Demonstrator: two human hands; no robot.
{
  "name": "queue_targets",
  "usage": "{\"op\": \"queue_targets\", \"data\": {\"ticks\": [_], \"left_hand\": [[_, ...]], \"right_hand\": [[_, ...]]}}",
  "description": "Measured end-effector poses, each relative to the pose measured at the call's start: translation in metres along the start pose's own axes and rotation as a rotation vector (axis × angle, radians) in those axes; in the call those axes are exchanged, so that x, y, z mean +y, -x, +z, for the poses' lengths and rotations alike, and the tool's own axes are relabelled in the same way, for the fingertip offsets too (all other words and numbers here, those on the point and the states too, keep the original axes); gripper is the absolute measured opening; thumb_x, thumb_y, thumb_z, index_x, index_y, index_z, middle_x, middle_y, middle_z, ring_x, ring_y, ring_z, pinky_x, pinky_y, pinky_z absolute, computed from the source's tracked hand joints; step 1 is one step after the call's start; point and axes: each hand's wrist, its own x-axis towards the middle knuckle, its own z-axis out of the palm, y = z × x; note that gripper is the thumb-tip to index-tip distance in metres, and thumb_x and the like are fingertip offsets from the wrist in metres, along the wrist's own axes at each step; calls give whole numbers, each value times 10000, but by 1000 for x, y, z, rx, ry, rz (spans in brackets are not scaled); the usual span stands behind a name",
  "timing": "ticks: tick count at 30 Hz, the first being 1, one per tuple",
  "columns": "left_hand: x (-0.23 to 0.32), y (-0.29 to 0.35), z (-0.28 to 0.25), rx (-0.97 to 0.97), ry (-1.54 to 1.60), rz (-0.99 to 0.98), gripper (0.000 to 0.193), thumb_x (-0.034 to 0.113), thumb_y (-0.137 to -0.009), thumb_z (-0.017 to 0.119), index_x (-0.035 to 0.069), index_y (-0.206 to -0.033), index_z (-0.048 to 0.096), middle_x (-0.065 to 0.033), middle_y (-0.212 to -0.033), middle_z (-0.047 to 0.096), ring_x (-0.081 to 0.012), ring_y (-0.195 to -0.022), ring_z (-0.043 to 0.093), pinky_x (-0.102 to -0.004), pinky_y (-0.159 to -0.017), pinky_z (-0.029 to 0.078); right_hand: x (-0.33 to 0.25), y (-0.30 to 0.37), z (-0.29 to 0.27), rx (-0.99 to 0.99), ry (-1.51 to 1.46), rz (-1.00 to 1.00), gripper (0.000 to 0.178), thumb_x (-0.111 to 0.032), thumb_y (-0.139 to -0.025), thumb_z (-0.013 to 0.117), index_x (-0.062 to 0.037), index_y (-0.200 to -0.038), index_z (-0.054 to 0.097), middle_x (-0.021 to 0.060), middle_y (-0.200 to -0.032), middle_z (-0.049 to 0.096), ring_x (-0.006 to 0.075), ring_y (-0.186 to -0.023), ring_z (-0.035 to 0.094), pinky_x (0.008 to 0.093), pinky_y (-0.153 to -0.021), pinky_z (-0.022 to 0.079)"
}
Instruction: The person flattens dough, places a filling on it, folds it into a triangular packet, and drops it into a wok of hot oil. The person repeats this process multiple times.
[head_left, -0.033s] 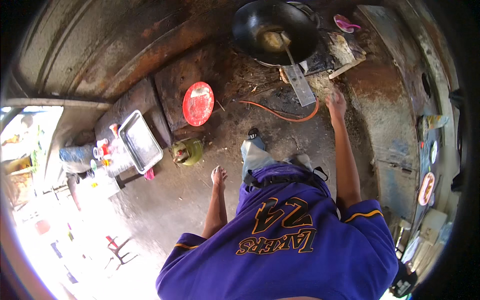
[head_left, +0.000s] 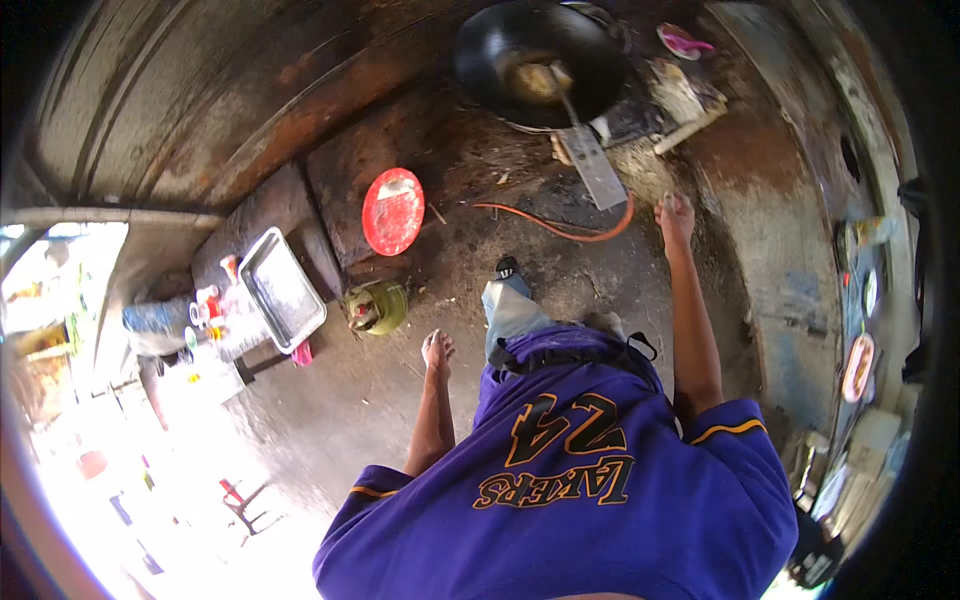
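Note:
My right hand [head_left: 675, 216] is held out ahead with its fingers curled together. Whether something small sits between them I cannot make out. Just left of it is a flat grey metal strip with holes [head_left: 598, 175], pointing toward the wok. Beyond stands a large black wok [head_left: 485, 62] with yellowish contents [head_left: 535, 82]. A long-handled metal utensil [head_left: 563, 92] rests in it, its head hard to tell. At my left side my left hand [head_left: 437, 350] hangs low, fingers loosely bent and apart, pale at the tips. It touches nothing; a green gas cylinder [head_left: 378, 306] is nearest.
An orange hose [head_left: 560, 230] curves below the strip. On the left are a red oval plate [head_left: 393, 225] with white residue and a metal tray [head_left: 318, 310] beside bottles [head_left: 207, 308]. A pink spoon [head_left: 690, 44] lies in a dish at the far right; a wooden board wall [head_left: 790, 270] runs along the right.
My right hand has drawn very slightly back toward me, and the surroundings have shifted a little to the left in the view. My left hand stays about where it was.

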Motion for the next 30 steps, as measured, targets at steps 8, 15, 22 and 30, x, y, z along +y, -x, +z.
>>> {"op": "queue_targets", "data": {"ticks": [8, 15, 22, 30], "left_hand": [[10, -6, 74, -234, -391, 30, 527, 452, -986, 509, 86, -1365, 515, -135, -1252, 633, -293, -1102, 611, -435, -907, 488], [-11, 36, 179, -541, -906, 64, 429, 429, -994, 509, 113, -1279, 565, -101, -1160, 663, -263, -998, 636, -426, -855, 503], [-35, 94, 374, -720, -1205, 216, 308, 376, -1000, 524, 154, -1196, 608, -59, -1067, 695, -239, -891, 667, -415, -807, 518], [-129, 125, 524, -746, -1424, 164, 302, 331, -995, 542, 138, -1227, 564, -63, -1060, 690, -200, -856, 650, -392, -740, 528]], "right_hand": [[255, 118, -145, 448, 199, 47, 421, -360, -1035, 440, 22, -944, 590, 153, -795, 612, 213, -719, 597, 383, -607, 460], [268, 277, -247, 619, -335, 522, 413, -358, -1046, 456, -23, -846, 593, 38, -580, 540, 146, -535, 582, 302, -456, 428], [319, 339, -290, 871, -757, 650, 218, -147, -1021, 479, 4, -1125, 596, 130, -845, 706, 206, -730, 718, 262, -548, 545], [352, 299, -333, 1060, -930, 766, 288, -73, -965, 542, -11, -1246, 535, 144, -1048, 687, 231, -776, 704, 319, -595, 584]]}}
